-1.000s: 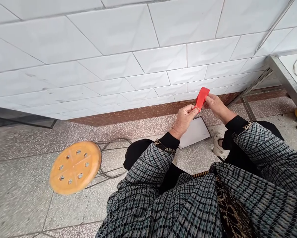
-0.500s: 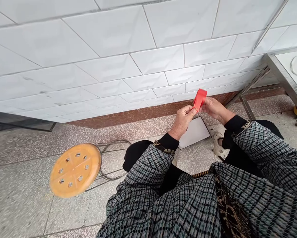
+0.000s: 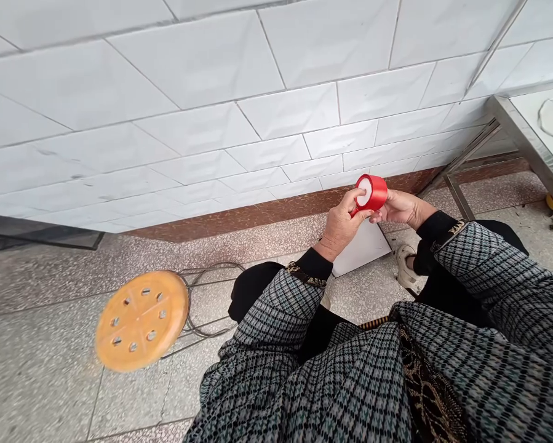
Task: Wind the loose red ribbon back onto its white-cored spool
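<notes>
A roll of shiny red ribbon [image 3: 378, 192] with a white core sits between my hands, its open side tilted toward the left. My left hand [image 3: 343, 224] grips the roll's near left edge, with a finger at the core and the thumb underneath. From the right, my right hand [image 3: 400, 207] holds the roll's back and underside with curled fingers; part of its grip is hidden behind the roll. Below the hands, a flat white board [image 3: 362, 249] with a dark edge lies on the floor.
An orange round stool [image 3: 141, 320] with holes and thin metal legs stands at left. A metal-framed table [image 3: 534, 141] is at right, with a wire loop on its top. White tiled wall [image 3: 202, 129] rises ahead; a dark panel [image 3: 40, 232] stands at far left.
The red roll has turned from edge-on so its white core now shows. My left fingers have shifted to its core side, and my right hand has moved slightly under it.
</notes>
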A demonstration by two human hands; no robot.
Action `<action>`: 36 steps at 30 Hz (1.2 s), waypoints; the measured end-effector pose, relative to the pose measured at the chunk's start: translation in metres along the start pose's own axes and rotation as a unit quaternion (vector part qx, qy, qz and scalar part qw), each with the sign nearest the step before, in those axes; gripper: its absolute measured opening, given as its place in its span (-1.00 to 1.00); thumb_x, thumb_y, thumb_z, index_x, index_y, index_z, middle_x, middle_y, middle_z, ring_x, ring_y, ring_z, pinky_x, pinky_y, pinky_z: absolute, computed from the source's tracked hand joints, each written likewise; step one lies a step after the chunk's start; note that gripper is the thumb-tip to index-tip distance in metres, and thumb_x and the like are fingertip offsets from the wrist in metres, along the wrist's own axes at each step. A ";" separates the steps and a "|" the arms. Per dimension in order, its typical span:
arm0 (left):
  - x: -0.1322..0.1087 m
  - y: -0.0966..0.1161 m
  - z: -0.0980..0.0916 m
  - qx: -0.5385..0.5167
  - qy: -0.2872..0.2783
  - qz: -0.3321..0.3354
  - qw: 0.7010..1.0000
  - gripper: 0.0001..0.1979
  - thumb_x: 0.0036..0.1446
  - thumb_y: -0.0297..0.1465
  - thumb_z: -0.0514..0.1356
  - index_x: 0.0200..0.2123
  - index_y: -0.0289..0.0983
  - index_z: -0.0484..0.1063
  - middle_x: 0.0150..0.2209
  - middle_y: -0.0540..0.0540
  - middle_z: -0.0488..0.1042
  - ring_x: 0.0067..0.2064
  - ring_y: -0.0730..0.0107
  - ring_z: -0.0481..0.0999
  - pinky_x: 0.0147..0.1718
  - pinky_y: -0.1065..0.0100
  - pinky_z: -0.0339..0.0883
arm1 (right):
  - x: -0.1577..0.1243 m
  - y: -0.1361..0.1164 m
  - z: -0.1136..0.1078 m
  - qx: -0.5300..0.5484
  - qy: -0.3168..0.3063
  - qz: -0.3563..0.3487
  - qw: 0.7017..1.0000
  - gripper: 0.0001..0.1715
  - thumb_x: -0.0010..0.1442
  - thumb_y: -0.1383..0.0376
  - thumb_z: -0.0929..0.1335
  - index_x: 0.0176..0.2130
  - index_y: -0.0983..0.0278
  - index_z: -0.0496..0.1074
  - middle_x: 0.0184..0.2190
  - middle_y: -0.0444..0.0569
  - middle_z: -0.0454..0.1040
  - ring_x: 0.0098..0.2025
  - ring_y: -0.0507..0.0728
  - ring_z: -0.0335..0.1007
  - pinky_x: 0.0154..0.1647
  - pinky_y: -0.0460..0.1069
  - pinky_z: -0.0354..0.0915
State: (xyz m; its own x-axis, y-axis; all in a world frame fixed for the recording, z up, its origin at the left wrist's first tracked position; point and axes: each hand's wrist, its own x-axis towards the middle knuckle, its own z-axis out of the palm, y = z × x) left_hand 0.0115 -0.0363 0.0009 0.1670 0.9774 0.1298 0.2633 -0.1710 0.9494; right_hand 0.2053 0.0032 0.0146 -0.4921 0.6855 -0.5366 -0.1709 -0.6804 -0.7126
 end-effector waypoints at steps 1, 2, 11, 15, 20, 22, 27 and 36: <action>0.001 -0.002 -0.001 0.005 -0.006 0.014 1.000 -0.59 0.11 -0.47 0.49 0.03 -0.14 0.59 -0.48 0.17 0.45 -0.43 0.45 0.37 -0.27 0.34 0.33 | 0.000 0.000 -0.001 -0.007 -0.004 -0.001 1.000 -0.69 0.29 0.10 0.61 -0.22 0.22 0.55 -0.42 -0.08 0.64 -0.47 0.02 0.37 -0.40 -0.09 0.42; 0.002 -0.004 -0.001 0.006 -0.010 0.025 1.000 -0.59 0.10 -0.46 0.50 0.03 -0.14 0.61 -0.47 0.15 0.47 -0.42 0.44 0.39 -0.26 0.33 0.34 | 0.000 0.000 -0.001 -0.012 -0.008 -0.002 1.000 -0.68 0.28 0.09 0.61 -0.22 0.22 0.54 -0.42 -0.09 0.64 -0.48 0.02 0.37 -0.41 -0.09 0.42; 0.004 -0.008 -0.009 -0.135 -0.053 -0.001 0.989 -0.59 0.15 -0.23 0.50 0.02 -0.26 0.59 -0.47 0.08 0.55 -0.44 0.42 0.49 -0.30 0.32 0.44 | -0.004 0.002 -0.007 -0.113 -0.045 -0.077 0.990 -0.51 0.15 -0.03 0.68 -0.13 0.23 0.64 -0.27 -0.02 0.69 -0.30 0.10 0.58 -0.24 -0.02 0.58; 0.004 -0.006 -0.010 -0.177 -0.065 -0.019 0.982 -0.57 0.17 -0.19 0.48 0.02 -0.29 0.57 -0.33 -0.04 0.68 -0.33 0.36 0.62 -0.23 0.30 0.54 | 0.000 0.006 -0.007 -0.148 0.023 -0.171 0.974 -0.44 0.09 0.02 0.70 -0.01 0.21 0.67 -0.08 0.02 0.75 -0.12 0.19 0.65 -0.05 0.07 0.61; 0.005 -0.005 -0.004 -0.155 -0.027 -0.030 0.987 -0.60 0.16 -0.28 0.48 0.02 -0.26 0.57 -0.40 0.02 0.64 -0.38 0.41 0.56 -0.27 0.33 0.49 | 0.006 0.007 0.000 -0.142 0.091 -0.206 0.964 -0.46 0.02 0.06 0.66 -0.08 0.24 0.62 -0.17 -0.01 0.72 -0.18 0.18 0.63 -0.09 0.09 0.59; 0.005 -0.002 -0.002 -0.145 0.028 -0.051 0.988 -0.69 0.19 -0.31 0.45 -0.02 -0.24 0.57 -0.41 0.04 0.60 -0.38 0.44 0.51 -0.29 0.36 0.43 | 0.008 0.003 -0.002 -0.156 0.152 -0.224 0.950 -0.54 0.03 0.11 0.62 -0.11 0.24 0.57 -0.19 -0.01 0.70 -0.20 0.19 0.61 -0.12 0.09 0.58; -0.002 0.013 -0.004 -0.181 0.016 -0.114 0.977 -0.74 0.23 -0.17 0.43 -0.26 -0.23 0.57 -0.50 0.09 0.37 -0.50 0.54 0.23 -0.49 0.39 0.12 | 0.012 -0.007 -0.014 -0.374 0.317 -0.239 0.838 -0.72 0.10 0.29 0.50 -0.16 0.20 0.45 -0.26 -0.01 0.63 -0.19 0.24 0.55 -0.05 0.14 0.51; 0.004 0.022 -0.018 -0.361 -0.015 -0.171 0.917 -0.66 0.24 -0.06 0.45 -0.32 -0.19 0.53 -0.65 0.21 -0.06 -0.61 0.58 -0.10 -0.55 0.34 -0.11 | 0.008 0.001 -0.006 -0.676 0.265 -0.167 0.667 -0.53 0.18 0.38 0.48 0.09 0.34 0.51 0.04 0.28 0.67 0.06 0.44 0.62 0.08 0.17 0.40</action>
State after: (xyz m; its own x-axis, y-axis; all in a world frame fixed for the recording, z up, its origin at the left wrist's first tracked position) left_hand 0.0006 -0.0342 0.0278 0.2203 0.9529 -0.2086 -0.3903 0.2821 0.8764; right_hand 0.2060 0.0098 0.0068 -0.1863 0.9796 -0.0746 0.9070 0.1423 -0.3962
